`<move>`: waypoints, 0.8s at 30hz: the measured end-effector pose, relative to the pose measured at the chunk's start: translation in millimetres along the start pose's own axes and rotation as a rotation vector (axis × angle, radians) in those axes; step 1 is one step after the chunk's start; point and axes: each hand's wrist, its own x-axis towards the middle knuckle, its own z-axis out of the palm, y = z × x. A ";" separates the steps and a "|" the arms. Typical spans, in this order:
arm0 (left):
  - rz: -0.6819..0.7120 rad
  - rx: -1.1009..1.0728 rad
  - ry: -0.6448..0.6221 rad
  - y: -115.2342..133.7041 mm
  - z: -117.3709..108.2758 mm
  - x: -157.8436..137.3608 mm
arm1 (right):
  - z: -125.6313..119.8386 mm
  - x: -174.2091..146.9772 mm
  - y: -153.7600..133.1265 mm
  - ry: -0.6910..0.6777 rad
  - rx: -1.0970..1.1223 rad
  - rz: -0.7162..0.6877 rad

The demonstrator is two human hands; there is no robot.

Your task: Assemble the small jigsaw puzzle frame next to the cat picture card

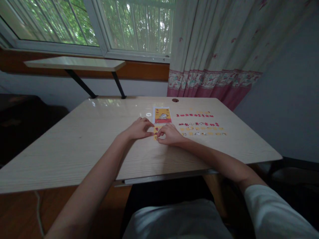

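A small yellow jigsaw section [156, 128] with red patches lies flat on the table, partly covered by my fingers. My left hand [140, 128] rests at its left edge, thumb and index fingertip apart and touching the border. Over its right side bends my right hand [169, 134], thumb and index finger pinched together at the surface on what looks like a puzzle piece, mostly hidden by the fingertips. Just behind both hands is a picture card [162, 115] showing a white animal on yellow and red.
Loose red puzzle pieces [194, 115] lie in rows to the right, with yellow puzzle pieces [204, 128] in rows nearer me. A small white ring [149, 114] is left of the card. A raised shelf [74, 63] stands at the table's back left; a cable hole [175, 100] is at the back.
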 end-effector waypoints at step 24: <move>0.006 0.010 -0.028 12.5 5.0 1.1 | -47.6 -14.9 58.0 -0.092 -0.132 0.005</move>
